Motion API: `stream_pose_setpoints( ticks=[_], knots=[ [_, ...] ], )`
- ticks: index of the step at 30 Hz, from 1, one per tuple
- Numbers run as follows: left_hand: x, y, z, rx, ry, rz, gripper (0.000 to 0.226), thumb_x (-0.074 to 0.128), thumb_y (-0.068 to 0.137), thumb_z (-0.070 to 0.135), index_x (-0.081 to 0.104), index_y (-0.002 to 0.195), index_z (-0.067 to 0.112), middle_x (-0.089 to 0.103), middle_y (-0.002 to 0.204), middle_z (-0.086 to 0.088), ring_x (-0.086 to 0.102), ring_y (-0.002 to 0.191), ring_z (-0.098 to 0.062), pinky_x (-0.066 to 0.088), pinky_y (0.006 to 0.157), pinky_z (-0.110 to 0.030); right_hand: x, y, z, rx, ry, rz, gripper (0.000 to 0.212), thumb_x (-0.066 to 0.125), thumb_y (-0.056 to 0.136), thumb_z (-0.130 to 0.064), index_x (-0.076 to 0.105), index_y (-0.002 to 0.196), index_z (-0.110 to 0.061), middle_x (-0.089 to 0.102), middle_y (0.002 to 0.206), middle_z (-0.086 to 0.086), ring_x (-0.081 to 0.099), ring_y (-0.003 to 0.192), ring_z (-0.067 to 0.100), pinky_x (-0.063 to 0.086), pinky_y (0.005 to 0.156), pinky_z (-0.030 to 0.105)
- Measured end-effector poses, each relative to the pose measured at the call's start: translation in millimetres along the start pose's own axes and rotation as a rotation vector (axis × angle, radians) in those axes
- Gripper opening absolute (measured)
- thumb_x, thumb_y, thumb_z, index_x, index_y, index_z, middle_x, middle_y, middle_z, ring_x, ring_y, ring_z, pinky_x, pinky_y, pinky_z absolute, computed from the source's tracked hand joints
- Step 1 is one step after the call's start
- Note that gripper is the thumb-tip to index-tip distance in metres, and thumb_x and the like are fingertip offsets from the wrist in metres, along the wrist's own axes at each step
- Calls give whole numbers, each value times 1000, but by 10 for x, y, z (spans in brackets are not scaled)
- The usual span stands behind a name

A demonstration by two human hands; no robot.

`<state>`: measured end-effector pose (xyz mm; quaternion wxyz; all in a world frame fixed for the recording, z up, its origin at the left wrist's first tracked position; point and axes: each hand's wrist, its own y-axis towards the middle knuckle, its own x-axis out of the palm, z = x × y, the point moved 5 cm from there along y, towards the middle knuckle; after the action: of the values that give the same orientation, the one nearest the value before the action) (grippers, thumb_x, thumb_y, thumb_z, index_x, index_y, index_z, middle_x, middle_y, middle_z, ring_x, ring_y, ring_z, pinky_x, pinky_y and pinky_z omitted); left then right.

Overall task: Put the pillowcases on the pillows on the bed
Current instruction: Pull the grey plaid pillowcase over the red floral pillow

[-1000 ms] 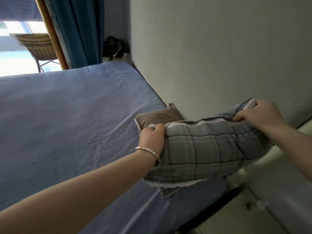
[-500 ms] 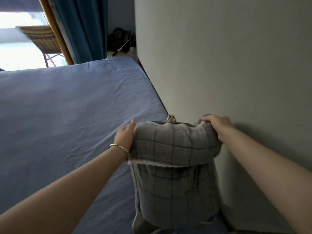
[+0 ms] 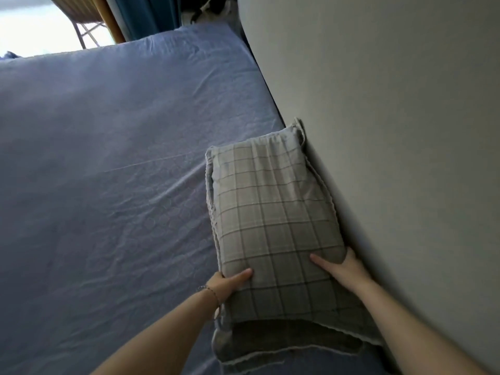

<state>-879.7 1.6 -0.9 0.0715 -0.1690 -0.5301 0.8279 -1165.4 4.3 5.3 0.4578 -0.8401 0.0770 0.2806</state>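
Note:
A pillow in a grey plaid pillowcase (image 3: 270, 212) lies lengthwise on the blue bed sheet (image 3: 108, 185), its right side against the wall. The case's open end, with a pale frayed hem, hangs loose near me at the bottom. My left hand (image 3: 230, 284), with a bracelet on the wrist, grips the pillow's near left side, thumb on top. My right hand (image 3: 341, 269) grips the near right side between pillow and wall, thumb on top. A second, brown pillow seen earlier is hidden.
A pale grey wall (image 3: 392, 131) runs along the bed's right edge. Beyond the far end of the bed hang a dark blue curtain (image 3: 146, 17) and a wooden frame, with a chair leg (image 3: 84, 36) in a bright window and dark items (image 3: 208, 9) in the corner.
The pillow went from held up and folded over to lying flat along the wall. Both hands slid from its far top edge to its near sides.

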Motion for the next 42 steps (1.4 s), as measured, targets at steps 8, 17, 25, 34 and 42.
stream_pose_setpoints(
  ticks=[8,17,25,34,42],
  knots=[
    [-522,-568,1239,448,-181,346,51,69,78,41,61,112,4,63,107,-10,60,102,-25,46,87,-29,-812,-204,-1051,-241,-182,239,61,56,87,-48,59,116,6,58,121,28,56,111,39,44,84,35],
    [-48,-46,-25,61,571,170,70,55,87,41,21,142,14,21,147,-16,35,131,-33,36,107,-37,-130,-80,-191,23,-726,251,45,47,92,-20,39,132,-1,49,134,18,49,123,32,40,99,37],
    [296,483,1037,678,987,325,71,25,83,72,-15,138,51,-36,146,10,-33,134,-32,-6,108,-65,566,397,-874,-440,-757,86,76,26,85,-71,-11,145,-42,-22,155,1,-15,143,27,-3,112,57],
    [448,681,1167,763,1037,473,64,30,83,62,25,142,39,22,153,-2,16,138,-44,20,100,-69,466,661,-1282,-452,-740,334,67,45,82,-59,38,138,-22,37,139,16,36,129,34,32,103,48],
    [-66,984,2043,858,915,499,59,27,93,54,7,146,38,-4,157,7,-7,144,-24,6,113,-57,486,1302,-2069,-798,-805,313,87,0,65,-75,5,146,-44,-1,158,-6,-4,145,17,-2,114,45]
  ],
)
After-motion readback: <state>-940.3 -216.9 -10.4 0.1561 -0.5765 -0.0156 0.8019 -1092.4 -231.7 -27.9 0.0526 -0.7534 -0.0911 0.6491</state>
